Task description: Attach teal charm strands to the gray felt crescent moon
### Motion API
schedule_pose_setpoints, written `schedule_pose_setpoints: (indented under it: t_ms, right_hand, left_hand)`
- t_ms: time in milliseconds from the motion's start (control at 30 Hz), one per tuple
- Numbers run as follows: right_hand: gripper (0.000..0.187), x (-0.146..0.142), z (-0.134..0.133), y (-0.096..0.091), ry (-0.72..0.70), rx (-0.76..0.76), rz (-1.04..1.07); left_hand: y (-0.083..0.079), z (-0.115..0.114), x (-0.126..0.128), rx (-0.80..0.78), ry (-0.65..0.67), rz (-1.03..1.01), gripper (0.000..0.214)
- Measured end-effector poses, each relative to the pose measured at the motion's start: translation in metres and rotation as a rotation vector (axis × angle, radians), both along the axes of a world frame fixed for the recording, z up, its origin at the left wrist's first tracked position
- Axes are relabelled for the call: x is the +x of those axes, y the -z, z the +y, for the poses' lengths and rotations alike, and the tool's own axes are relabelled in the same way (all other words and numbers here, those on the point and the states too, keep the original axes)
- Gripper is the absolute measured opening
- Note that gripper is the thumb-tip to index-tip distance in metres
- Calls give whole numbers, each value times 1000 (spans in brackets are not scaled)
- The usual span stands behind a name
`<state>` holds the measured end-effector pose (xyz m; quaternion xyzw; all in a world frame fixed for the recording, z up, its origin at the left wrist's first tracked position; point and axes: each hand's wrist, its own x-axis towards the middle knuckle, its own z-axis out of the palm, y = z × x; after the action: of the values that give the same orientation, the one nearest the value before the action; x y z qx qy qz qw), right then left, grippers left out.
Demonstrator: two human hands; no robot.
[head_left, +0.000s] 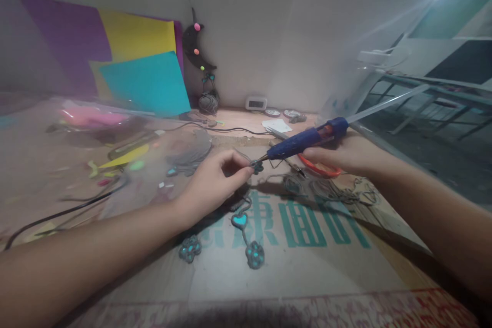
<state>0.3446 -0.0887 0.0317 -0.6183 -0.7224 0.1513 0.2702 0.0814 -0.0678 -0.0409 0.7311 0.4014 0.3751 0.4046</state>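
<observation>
My right hand [342, 154] is wrapped round a blue hot glue gun [295, 144], with a long clear glue stick [388, 103] sticking out of its back. The gun's metal tip points left and meets, or nearly meets, a small grey flower-shaped piece [257, 166]. Between thumb and forefinger, my left hand [219, 177] pinches that piece, partly covering it. Below hangs or lies a grey cord with a turquoise heart [240, 220] and a paw-shaped charm [254, 254]. Another grey and turquoise charm [190, 249] lies to their left.
Red-handled scissors [323, 168] lie under the glue gun, beside coils of grey cord [346, 192]. A black cable [65, 210] crosses the left side near scattered scraps. Coloured sheets [146, 84] lean on the wall, next to a dark crescent moon [194, 46]. A small white clock [256, 103] stands behind.
</observation>
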Motion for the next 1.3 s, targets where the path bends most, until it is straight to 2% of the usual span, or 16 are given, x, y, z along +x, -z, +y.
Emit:
schedule_pose_setpoints:
  t_ms: [100,300,533,767,1300]
  right_hand:
    - [42,-1,0,-1,17,-79,-29]
    - [52,0,-1,-2,26,-96,-18]
    - [44,0,-1,-1,-4,-53,-19]
    - [45,-5,-2,-3,52,-98,-31]
    - [44,-1,-2,-2,41,-100,-44]
  left_hand:
    - [-2,-1,0,-5,0,-7,15]
    - [-3,-1,-1,23,-20,15,13]
    - [-5,-2,-1,47,-30,21,12]
    - [-5,-2,0,64,-25,42,12]
    - [-3,-2,-1,111,-37,73,10]
